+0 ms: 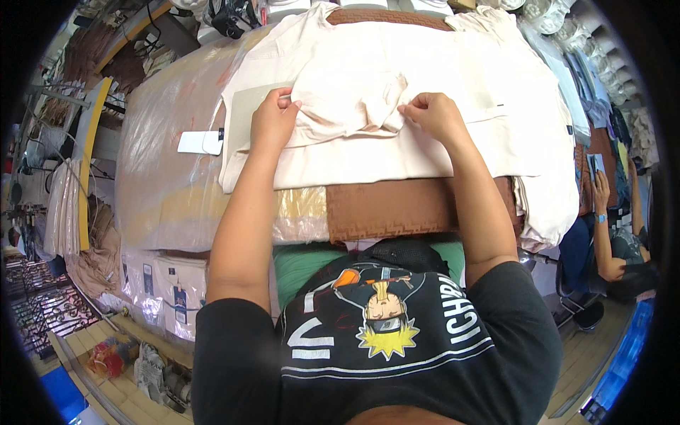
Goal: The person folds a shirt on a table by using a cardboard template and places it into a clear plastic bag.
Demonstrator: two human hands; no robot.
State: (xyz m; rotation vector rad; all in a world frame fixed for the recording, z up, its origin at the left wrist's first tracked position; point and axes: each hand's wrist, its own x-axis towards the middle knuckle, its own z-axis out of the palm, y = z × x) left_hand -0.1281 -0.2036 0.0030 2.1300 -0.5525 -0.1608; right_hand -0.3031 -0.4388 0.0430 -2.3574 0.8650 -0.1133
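Note:
A cream-coloured garment (382, 161) lies spread over the table, its cloth bunched and folded up in the middle. With thumb and fingers together, my left hand (275, 120) pinches the left edge of the bunched part. My right hand (434, 117) pinches the right side of that same part. Beneath the cloth, a greyish-beige flat board (248, 113) shows beside my left hand. A white tag (200, 142) sticks out past the garment's left edge onto clear plastic.
Plastic-wrapped material (166, 103) covers the table's left side, and a brown textured cloth (389, 209) hangs at its front. Stacked blue garments (588, 81) lie at the right. Beyond them a co-worker's hand (601, 190) rests near dark cloth. Packed garments (177, 290) sit below left.

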